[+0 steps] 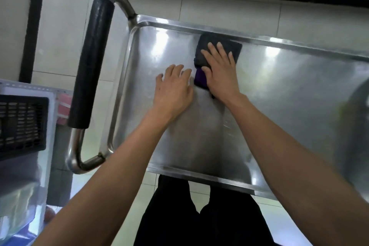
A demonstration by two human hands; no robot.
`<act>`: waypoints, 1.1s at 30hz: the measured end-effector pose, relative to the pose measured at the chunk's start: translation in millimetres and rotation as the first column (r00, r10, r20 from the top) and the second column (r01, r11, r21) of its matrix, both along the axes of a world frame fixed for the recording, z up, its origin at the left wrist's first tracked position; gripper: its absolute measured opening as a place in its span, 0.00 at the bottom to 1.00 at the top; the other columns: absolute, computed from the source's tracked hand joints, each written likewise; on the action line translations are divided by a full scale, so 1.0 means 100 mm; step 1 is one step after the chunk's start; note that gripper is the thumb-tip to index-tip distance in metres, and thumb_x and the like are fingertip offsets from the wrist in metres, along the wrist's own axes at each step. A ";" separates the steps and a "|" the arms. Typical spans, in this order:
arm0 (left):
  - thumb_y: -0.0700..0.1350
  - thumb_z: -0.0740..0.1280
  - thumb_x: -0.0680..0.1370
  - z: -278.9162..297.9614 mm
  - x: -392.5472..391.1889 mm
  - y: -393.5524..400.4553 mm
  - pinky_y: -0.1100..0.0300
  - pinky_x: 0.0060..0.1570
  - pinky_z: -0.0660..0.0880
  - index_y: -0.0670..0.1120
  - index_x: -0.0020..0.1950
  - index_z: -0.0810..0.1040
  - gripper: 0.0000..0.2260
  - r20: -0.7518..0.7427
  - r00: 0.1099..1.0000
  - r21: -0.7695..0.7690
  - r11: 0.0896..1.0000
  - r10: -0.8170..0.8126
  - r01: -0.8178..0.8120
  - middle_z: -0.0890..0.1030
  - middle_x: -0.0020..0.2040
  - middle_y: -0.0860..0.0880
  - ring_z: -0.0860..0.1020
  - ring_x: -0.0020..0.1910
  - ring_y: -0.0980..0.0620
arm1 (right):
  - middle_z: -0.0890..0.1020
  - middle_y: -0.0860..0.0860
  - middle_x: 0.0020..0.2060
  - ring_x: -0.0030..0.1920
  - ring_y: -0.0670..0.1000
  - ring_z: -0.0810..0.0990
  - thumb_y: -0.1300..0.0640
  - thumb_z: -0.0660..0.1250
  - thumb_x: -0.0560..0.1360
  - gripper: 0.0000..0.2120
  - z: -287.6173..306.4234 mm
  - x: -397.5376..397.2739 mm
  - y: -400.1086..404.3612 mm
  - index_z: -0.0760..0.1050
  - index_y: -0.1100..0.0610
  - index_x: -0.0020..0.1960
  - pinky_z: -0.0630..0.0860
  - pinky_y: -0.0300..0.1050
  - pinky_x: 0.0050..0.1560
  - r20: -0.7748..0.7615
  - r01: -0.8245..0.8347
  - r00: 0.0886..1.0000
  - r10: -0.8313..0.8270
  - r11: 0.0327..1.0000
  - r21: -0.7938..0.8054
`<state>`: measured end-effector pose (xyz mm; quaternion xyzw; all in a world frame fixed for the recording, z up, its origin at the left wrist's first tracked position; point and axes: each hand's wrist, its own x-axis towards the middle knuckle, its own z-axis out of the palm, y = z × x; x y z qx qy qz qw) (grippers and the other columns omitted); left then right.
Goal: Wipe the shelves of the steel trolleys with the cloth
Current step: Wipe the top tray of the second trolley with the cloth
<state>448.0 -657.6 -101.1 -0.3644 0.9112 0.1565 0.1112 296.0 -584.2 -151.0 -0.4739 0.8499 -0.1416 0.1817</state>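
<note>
Right hand (pixel 220 72): my fingers flat, spread, pressing one cloth (pixel 216 46) under them
Left hand (pixel 173 86): flat on shelf (pixel 279 90), holding nothing

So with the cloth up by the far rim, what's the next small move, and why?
Probably draw the cloth back toward the near rim. The right hand presses it flat beside the far rim of the trolley shelf, with bare steel nearer the person; the left hand rests alongside.

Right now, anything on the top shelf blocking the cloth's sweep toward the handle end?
Nothing sits loose there, but the left hand lies flat on the shelf right beside the cloth, which the right hand presses. It would have to move first.
</note>
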 end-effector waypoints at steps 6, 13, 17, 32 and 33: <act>0.51 0.60 0.81 -0.06 -0.50 0.46 0.41 0.70 0.65 0.50 0.72 0.71 0.19 -0.001 0.995 0.004 0.995 -0.100 0.100 0.70 0.74 0.47 0.65 0.75 0.46 | 0.61 0.46 0.79 0.80 0.48 0.51 0.57 0.61 0.82 0.23 0.00 -0.45 0.61 0.65 0.50 0.76 0.45 0.54 0.80 0.047 0.148 0.988 -0.146 0.987 -0.056; 0.49 0.60 0.81 -0.05 -0.89 0.86 0.41 0.70 0.65 0.48 0.72 0.71 0.20 0.001 0.987 0.016 0.987 -0.158 0.158 0.70 0.74 0.46 0.66 0.74 0.45 | 0.63 0.46 0.78 0.80 0.47 0.51 0.59 0.62 0.80 0.23 0.04 -0.88 1.23 0.68 0.50 0.75 0.44 0.54 0.80 0.090 0.240 0.968 -0.233 0.968 -0.068; 0.49 0.59 0.81 -0.06 -0.97 0.97 0.41 0.71 0.64 0.48 0.73 0.70 0.20 -0.002 0.986 0.027 0.986 -0.165 0.165 0.69 0.75 0.47 0.64 0.75 0.45 | 0.63 0.45 0.78 0.80 0.46 0.51 0.59 0.61 0.81 0.22 0.06 -0.91 1.34 0.68 0.50 0.75 0.44 0.54 0.80 0.133 0.231 0.967 -0.218 0.968 -0.094; 0.49 0.61 0.82 -0.02 -0.13 0.28 0.44 0.71 0.66 0.49 0.72 0.73 0.19 -0.085 0.996 0.005 1.000 0.031 -0.031 0.73 0.73 0.47 0.68 0.73 0.46 | 0.62 0.48 0.78 0.80 0.48 0.52 0.57 0.59 0.83 0.21 0.12 -0.07 0.63 0.66 0.51 0.76 0.43 0.57 0.79 0.089 0.055 0.995 -0.051 0.997 -0.050; 0.49 0.61 0.82 -0.01 -0.03 0.22 0.44 0.71 0.66 0.48 0.73 0.73 0.19 -0.087 0.995 0.010 0.999 0.051 -0.050 0.73 0.73 0.47 0.68 0.73 0.46 | 0.61 0.47 0.79 0.80 0.48 0.51 0.56 0.58 0.83 0.22 0.12 0.02 0.53 0.65 0.51 0.77 0.42 0.57 0.79 0.092 0.045 0.995 -0.041 0.998 -0.043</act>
